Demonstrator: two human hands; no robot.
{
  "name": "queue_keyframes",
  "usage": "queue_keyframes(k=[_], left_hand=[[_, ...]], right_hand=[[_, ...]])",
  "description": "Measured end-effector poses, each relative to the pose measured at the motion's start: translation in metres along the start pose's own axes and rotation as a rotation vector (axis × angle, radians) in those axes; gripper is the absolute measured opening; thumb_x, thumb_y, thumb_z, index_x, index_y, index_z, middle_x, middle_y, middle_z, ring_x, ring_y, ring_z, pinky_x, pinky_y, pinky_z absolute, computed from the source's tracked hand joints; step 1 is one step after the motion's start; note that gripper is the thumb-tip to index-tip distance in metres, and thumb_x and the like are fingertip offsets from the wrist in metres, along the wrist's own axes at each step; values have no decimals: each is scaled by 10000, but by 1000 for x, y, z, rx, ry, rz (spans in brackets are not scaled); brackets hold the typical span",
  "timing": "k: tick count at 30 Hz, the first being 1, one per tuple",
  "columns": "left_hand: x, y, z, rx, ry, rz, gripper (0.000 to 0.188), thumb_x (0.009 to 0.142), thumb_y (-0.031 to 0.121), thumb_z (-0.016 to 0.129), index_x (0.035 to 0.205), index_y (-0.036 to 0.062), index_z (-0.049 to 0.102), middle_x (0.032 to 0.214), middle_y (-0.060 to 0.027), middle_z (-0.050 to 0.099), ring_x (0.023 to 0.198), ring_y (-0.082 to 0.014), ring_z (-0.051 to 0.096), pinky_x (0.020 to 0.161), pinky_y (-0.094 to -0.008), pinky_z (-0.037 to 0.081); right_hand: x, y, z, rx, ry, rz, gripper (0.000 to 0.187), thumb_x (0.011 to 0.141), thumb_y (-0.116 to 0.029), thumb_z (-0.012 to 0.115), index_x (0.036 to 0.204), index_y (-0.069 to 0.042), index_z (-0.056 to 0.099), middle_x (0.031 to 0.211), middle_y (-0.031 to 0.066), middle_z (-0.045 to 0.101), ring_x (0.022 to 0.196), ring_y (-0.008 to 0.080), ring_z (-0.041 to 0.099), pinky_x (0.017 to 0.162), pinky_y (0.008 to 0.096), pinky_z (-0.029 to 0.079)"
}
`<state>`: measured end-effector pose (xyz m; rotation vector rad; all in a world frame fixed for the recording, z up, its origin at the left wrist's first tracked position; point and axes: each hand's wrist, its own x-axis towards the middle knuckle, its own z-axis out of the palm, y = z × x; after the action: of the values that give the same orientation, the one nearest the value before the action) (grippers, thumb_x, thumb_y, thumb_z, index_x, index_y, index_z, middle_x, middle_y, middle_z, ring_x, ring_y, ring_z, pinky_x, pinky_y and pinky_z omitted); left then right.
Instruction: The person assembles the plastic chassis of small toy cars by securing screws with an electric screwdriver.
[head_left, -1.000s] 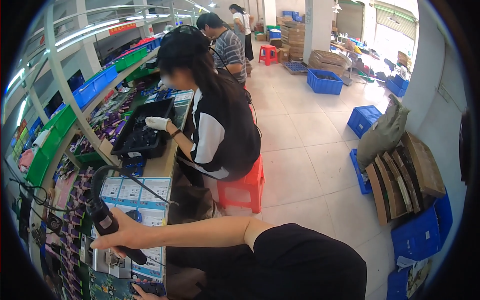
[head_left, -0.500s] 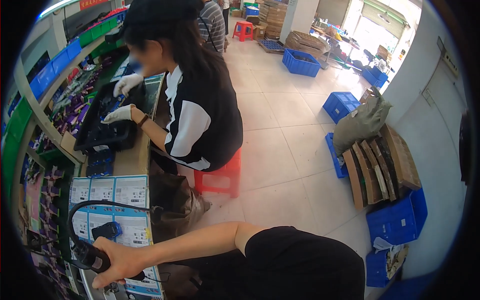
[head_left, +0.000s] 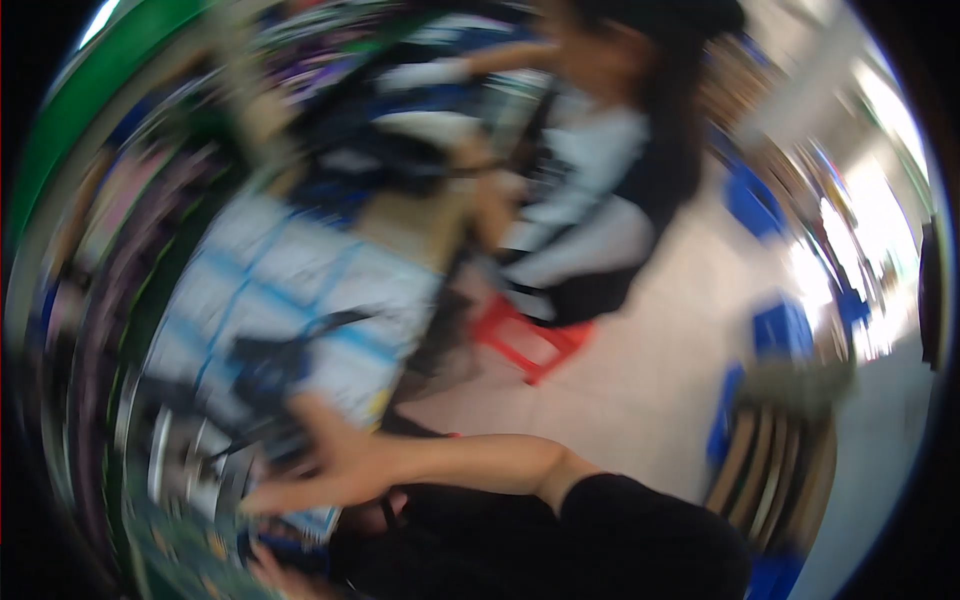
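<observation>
Motion smears the whole view. My right hand [head_left: 345, 455] is over the near end of the bench, its fingers around a black electric screwdriver [head_left: 278, 436]. Beyond it, a small black-and-blue device [head_left: 265, 368] lies on printed white-and-blue sheets [head_left: 375, 285]. A dark cord [head_left: 345, 318] crosses those sheets. At the lower edge my left hand [head_left: 285, 577] shows only in part, close to a dark blue thing too blurred to name; its fingers are smeared. A silver metal fixture [head_left: 185, 460] stands left of my right hand.
A co-worker [head_left: 610, 190] sits on a red stool [head_left: 530, 340] at the bench's far part, white-gloved hands [head_left: 425, 122] over a dark tray. Shelving with purple-and-green parts [head_left: 120, 280] lines the left. Blue crates [head_left: 780, 330] and stacked cardboard [head_left: 770, 470] stand on the right.
The view has swung left, so the bench and co-worker appear farther right. My left hand has come into view at the lower edge. My right hand, with the screwdriver, appears higher and farther right.
</observation>
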<state>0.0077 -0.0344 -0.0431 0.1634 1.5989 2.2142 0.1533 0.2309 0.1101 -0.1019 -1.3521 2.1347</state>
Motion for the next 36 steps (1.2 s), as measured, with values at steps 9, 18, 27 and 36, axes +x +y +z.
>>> queue_keyframes(k=[9, 18, 27, 36], left_hand=[[-12, 12, 47, -34, -28, 111, 302, 911, 173, 674, 1158, 21, 590, 990, -49, 632, 850, -99, 607, 786, -271, 490], [-113, 96, -40, 377, 456, 399, 321, 887, 92, 684, 1173, 17, 559, 1020, -100, 668, 848, -153, 655, 794, -311, 534], [-174, 233, -59, 1018, 1078, 1633, 593, 891, 427, 625, 1311, 67, 410, 1337, -210, 510, 816, -248, 630, 725, -316, 564], [-75, 76, 27, -412, 264, -38, 324, 913, 54, 638, 1221, 24, 540, 1105, -179, 671, 886, -192, 671, 775, -328, 558]], right_hand=[[34, 13, 33, 127, -331, -352, 300, 924, -305, 599, 938, -55, 433, 631, 20, 437, 483, 110, 400, 517, 263, 332], [57, 46, 52, 173, -433, -215, 256, 961, -266, 556, 932, -39, 440, 684, 32, 391, 548, 93, 367, 583, 246, 310], [69, 51, 41, 185, -384, -189, 256, 958, -267, 562, 929, -50, 429, 688, 25, 386, 558, 97, 372, 609, 255, 319], [89, 30, 69, -21, -465, -511, 328, 960, -347, 540, 1047, -33, 502, 717, 48, 476, 573, 143, 462, 619, 327, 397]])
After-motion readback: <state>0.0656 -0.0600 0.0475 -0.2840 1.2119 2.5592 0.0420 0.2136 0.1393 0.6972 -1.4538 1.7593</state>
